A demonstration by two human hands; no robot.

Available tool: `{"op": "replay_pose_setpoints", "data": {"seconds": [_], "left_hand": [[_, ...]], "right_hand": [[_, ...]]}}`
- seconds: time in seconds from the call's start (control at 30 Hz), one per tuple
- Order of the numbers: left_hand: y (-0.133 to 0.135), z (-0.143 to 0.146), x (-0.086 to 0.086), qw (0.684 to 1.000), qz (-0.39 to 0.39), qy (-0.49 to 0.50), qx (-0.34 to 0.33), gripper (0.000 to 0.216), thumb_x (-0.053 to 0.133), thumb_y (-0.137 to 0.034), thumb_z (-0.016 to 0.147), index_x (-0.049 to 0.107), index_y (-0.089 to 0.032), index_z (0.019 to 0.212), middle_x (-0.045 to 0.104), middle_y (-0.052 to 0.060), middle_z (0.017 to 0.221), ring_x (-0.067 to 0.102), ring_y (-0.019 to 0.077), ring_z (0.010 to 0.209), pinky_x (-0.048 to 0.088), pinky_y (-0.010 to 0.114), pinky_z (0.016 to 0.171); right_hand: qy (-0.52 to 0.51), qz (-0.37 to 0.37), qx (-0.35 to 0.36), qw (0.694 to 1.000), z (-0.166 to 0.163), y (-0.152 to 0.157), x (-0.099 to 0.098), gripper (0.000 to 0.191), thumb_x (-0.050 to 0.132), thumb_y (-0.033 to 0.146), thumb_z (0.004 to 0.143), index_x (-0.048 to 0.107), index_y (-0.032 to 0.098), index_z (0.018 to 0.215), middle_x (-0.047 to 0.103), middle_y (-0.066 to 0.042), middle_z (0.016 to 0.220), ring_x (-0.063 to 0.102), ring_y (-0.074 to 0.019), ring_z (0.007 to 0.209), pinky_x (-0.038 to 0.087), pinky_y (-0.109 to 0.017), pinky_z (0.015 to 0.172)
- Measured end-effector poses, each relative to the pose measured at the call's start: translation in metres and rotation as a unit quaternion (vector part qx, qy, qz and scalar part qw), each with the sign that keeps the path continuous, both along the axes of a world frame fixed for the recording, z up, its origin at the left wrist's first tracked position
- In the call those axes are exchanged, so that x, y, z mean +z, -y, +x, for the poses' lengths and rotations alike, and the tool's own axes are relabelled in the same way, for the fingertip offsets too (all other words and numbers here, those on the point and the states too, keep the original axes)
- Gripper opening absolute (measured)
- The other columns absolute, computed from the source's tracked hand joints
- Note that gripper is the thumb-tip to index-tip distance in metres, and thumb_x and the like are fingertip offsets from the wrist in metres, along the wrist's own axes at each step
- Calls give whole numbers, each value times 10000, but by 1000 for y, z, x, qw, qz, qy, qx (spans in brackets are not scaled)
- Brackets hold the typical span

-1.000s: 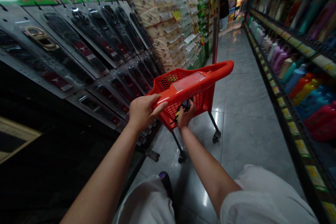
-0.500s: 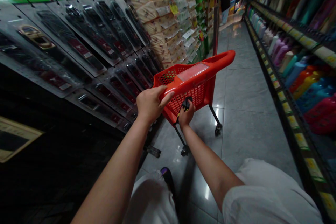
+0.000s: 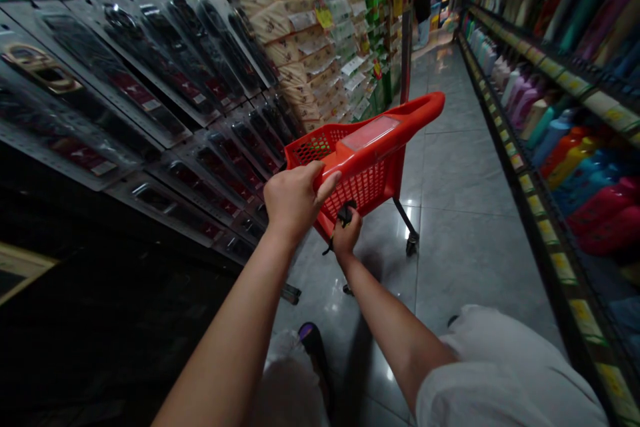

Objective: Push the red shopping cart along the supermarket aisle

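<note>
A red plastic shopping cart (image 3: pixel 367 183) with perforated basket walls stands on thin dark legs in the aisle ahead of me. My left hand (image 3: pixel 294 199) is closed around the left end of its handle (image 3: pixel 425 111), thumb lying along the near side. Lower down, close to the basket's near wall, my right hand (image 3: pixel 347 235) is wrapped around a small black object (image 3: pixel 346 212) with a hint of yellow. Its kind is hard to make out, and a short dark strap end sticks out to the left below the hand.
Packaged belts (image 3: pixel 145 80) hang on a rack at my left, with stacked beige packs (image 3: pixel 295 33) beyond. Along the right runs a shelf of colourful bottles (image 3: pixel 560 140) with price tags. A person in dark clothing (image 3: pixel 423 0) stands far down the aisle. Grey tiles (image 3: pixel 460 227) cover the floor.
My right hand has moved slightly down and left with the black object. My left hand stays on the handle. The view has shifted a little, and my foot shows slightly farther left.
</note>
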State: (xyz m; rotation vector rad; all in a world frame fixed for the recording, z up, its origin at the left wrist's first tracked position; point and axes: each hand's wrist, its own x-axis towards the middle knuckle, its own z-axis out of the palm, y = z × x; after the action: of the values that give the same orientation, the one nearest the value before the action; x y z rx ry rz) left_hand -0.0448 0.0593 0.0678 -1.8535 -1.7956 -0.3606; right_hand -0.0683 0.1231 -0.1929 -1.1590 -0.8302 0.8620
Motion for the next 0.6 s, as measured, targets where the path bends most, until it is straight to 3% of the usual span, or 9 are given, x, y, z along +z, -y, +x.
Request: {"op": "replay_pose_setpoints", "data": {"seconds": [0.1, 0.17, 0.23, 0.37, 0.43, 0.53, 0.6], "left_hand": [[5, 2, -2, 1000, 18, -5, -7, 477, 402, -579, 923, 713, -217, 915, 732, 67, 776, 656, 201, 702, 351, 282, 590], [7, 2, -3, 1000, 27, -8, -14, 471, 405, -574, 921, 709, -216, 884, 728, 63, 761, 651, 198, 689, 353, 283, 588], [9, 2, -5, 999, 36, -9, -18, 462, 412, -573, 918, 704, -218, 871, 721, 57, 736, 646, 194, 675, 354, 281, 586], [11, 4, -6, 999, 41, 2, -23, 445, 432, -568, 913, 698, -214, 869, 711, 55, 718, 640, 193, 672, 364, 280, 597], [11, 5, -6, 999, 38, 6, -23, 448, 431, -566, 914, 698, -209, 866, 709, 59, 723, 638, 195, 674, 370, 281, 604], [11, 7, -6, 999, 35, 2, -25, 451, 424, -561, 918, 698, -206, 870, 712, 60, 737, 637, 196, 676, 375, 282, 608], [11, 8, -6, 999, 36, -4, -27, 449, 421, -557, 922, 699, -206, 883, 714, 58, 742, 637, 192, 678, 375, 279, 610]], "right_hand": [[16, 90, 1, 996, -2, -3, 19, 430, 570, 154, 752, 560, 180, 1180, 575, -111, 1204, 520, -222, 1177, 399, -397, 1051], [28, 102, 6, 994, -6, 1, 22, 422, 595, 167, 747, 562, 184, 1168, 579, -105, 1191, 531, -216, 1158, 410, -376, 1040], [38, 75, 14, 996, -8, 6, 10, 398, 601, 177, 748, 575, 173, 1145, 590, -108, 1165, 551, -216, 1118, 430, -364, 1012], [68, -25, 67, 995, 2, 6, -40, 359, 607, 181, 722, 618, 165, 1080, 628, -97, 1059, 589, -223, 1006, 464, -361, 931], [77, -67, 45, 994, 17, -5, -61, 372, 610, 171, 707, 629, 153, 1078, 630, -102, 1040, 586, -229, 988, 455, -363, 925], [109, -98, -28, 989, 48, -34, -76, 393, 559, 163, 760, 617, 118, 1146, 610, -138, 1088, 564, -236, 1019, 416, -362, 949], [139, -101, -7, 985, 64, -52, -77, 382, 520, 150, 793, 628, 100, 1157, 613, -142, 1063, 566, -233, 987, 405, -362, 938]]}}
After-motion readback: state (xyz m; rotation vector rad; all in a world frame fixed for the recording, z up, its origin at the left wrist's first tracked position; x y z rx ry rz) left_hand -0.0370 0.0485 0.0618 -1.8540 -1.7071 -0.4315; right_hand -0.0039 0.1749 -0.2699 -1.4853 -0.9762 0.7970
